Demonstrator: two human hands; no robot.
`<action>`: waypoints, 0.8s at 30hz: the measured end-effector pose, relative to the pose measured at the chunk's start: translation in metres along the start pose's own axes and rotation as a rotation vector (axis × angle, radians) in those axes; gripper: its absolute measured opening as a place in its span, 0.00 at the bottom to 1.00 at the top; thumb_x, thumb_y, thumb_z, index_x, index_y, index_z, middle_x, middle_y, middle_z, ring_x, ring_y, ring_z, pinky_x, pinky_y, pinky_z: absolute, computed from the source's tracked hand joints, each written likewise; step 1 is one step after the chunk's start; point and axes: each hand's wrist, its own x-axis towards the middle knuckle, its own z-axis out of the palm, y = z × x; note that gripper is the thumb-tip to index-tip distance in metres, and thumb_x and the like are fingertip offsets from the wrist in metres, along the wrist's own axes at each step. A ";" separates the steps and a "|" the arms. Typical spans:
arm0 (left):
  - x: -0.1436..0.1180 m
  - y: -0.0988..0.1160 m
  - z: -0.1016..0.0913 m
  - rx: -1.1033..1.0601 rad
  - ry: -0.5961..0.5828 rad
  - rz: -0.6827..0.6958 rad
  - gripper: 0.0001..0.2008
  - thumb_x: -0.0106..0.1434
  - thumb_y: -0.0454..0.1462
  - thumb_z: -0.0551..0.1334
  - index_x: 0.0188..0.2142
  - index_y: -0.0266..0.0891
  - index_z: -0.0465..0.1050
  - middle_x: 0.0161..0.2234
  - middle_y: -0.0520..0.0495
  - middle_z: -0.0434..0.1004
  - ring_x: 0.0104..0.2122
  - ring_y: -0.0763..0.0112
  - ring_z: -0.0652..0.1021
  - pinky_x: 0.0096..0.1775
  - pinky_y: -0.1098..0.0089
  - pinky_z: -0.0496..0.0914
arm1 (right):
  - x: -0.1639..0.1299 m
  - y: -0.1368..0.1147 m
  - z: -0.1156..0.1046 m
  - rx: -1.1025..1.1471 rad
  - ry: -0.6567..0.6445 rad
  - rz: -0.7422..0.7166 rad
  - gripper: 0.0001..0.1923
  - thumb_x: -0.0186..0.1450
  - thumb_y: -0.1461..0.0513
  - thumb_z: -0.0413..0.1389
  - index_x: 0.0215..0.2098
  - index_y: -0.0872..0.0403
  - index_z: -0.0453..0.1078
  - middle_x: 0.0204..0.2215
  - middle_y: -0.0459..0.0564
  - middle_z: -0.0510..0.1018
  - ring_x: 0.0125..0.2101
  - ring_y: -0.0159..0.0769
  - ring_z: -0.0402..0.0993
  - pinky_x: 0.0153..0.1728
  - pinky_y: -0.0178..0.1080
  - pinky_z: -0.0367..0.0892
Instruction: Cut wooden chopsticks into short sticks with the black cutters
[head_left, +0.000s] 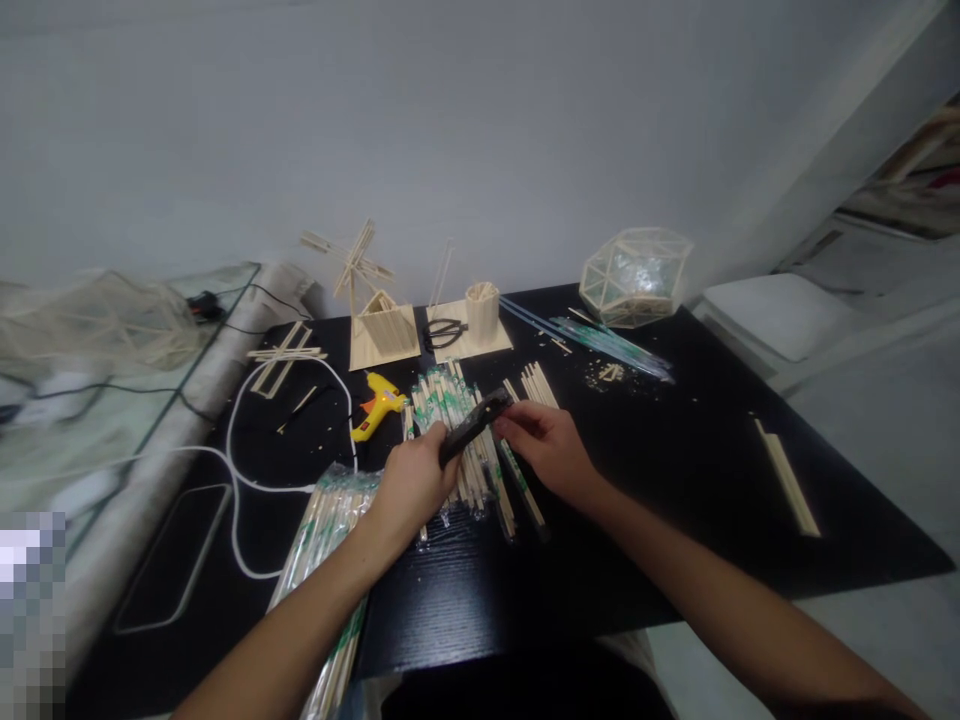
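My left hand (pixel 411 482) and my right hand (pixel 546 440) both grip a dark, flat, elongated tool (pixel 474 423), held slanted above the black table (pixel 675 480). The left hand holds its lower end, the right hand pinches its upper end. Directly beneath lies a heap of wrapped and bare wooden chopsticks (pixel 457 420). A second bundle of wrapped chopsticks (pixel 330 530) lies under my left forearm, reaching past the table's near edge.
A yellow glue gun (pixel 377 403) with a white cord (pixel 240 480) lies left of the heap. At the back stand a stick windmill house (pixel 379 320), a stick cup (pixel 482 310), black scissors (pixel 444 332) and a faceted stick dome (pixel 636 275). Loose sticks (pixel 786 475) lie at right.
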 end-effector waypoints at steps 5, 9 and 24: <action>0.001 -0.002 -0.002 -0.078 0.016 0.062 0.05 0.69 0.40 0.58 0.38 0.42 0.67 0.31 0.44 0.80 0.33 0.58 0.82 0.35 0.66 0.69 | -0.001 -0.008 -0.003 -0.051 -0.045 -0.048 0.16 0.66 0.52 0.61 0.27 0.55 0.74 0.23 0.46 0.77 0.25 0.32 0.69 0.29 0.35 0.65; 0.000 -0.004 -0.002 -0.145 0.040 0.094 0.04 0.68 0.39 0.58 0.39 0.42 0.68 0.33 0.45 0.80 0.34 0.58 0.82 0.36 0.66 0.70 | -0.003 -0.008 -0.002 0.015 -0.091 -0.003 0.20 0.67 0.48 0.60 0.26 0.55 0.72 0.21 0.44 0.72 0.20 0.28 0.59 0.23 0.34 0.57; 0.003 -0.013 -0.001 -0.240 0.107 0.225 0.05 0.67 0.37 0.57 0.43 0.42 0.68 0.37 0.45 0.79 0.37 0.60 0.80 0.40 0.66 0.70 | -0.001 -0.004 -0.008 -0.020 -0.213 -0.010 0.27 0.70 0.44 0.54 0.26 0.56 0.72 0.17 0.39 0.55 0.19 0.26 0.50 0.21 0.33 0.47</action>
